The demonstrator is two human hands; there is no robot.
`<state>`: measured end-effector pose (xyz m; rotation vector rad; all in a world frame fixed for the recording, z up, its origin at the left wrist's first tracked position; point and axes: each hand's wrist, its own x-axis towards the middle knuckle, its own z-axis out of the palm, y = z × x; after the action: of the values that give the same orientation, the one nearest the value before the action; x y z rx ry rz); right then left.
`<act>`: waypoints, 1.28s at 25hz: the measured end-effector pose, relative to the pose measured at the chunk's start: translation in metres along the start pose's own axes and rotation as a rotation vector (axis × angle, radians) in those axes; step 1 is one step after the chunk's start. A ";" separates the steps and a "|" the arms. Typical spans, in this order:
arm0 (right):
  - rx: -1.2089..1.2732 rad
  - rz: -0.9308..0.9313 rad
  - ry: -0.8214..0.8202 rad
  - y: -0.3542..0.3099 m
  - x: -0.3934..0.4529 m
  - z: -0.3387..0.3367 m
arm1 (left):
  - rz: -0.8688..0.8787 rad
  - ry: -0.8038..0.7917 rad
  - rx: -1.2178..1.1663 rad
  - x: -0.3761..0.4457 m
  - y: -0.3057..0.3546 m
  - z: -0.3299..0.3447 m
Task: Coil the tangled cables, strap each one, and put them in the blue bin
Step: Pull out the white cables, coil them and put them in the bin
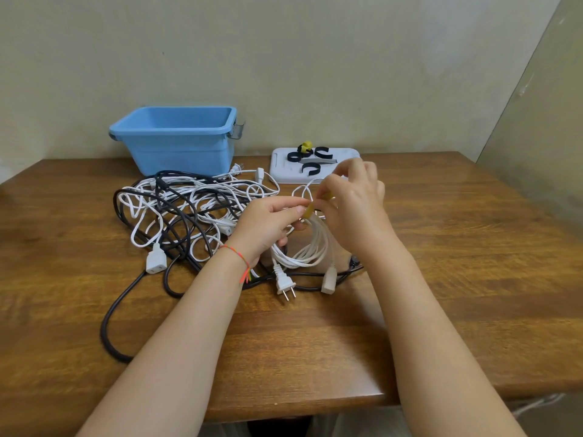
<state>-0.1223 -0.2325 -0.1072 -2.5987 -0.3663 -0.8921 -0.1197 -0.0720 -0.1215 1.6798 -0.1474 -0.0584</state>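
Note:
A coiled white cable (310,247) hangs above the table's middle, its plug (285,283) and socket end (329,280) dangling. My left hand (268,223) grips the coil's top and pinches a yellow strap (309,210) against it. My right hand (353,203) pinches the strap's other end. A tangle of white and black cables (189,209) lies to the left. The blue bin (179,137) stands at the back left; I see nothing inside it.
A white tray (284,171) at the back centre holds black straps (310,168) and a yellow one (306,146). A thick black cable (110,323) loops toward the table's front edge. The wall runs close behind the wooden table (473,247).

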 end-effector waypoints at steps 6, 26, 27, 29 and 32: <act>0.033 -0.020 0.137 -0.003 0.000 0.005 | 0.052 -0.035 0.078 -0.004 0.004 0.002; 1.022 0.522 -0.151 -0.015 -0.001 -0.004 | 0.068 -0.044 0.028 -0.003 0.004 -0.002; 0.999 0.497 -0.116 -0.014 0.000 -0.002 | 0.071 -0.069 0.021 -0.003 0.005 -0.003; 0.930 0.403 -0.033 -0.016 0.000 0.001 | 0.056 -0.099 -0.019 -0.004 0.008 -0.003; 0.644 0.111 0.079 -0.014 -0.003 0.010 | -0.078 -0.128 -0.182 -0.003 0.009 -0.003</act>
<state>-0.1245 -0.2160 -0.1125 -1.9664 -0.4026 -0.6909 -0.1231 -0.0697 -0.1124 1.4994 -0.1676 -0.2313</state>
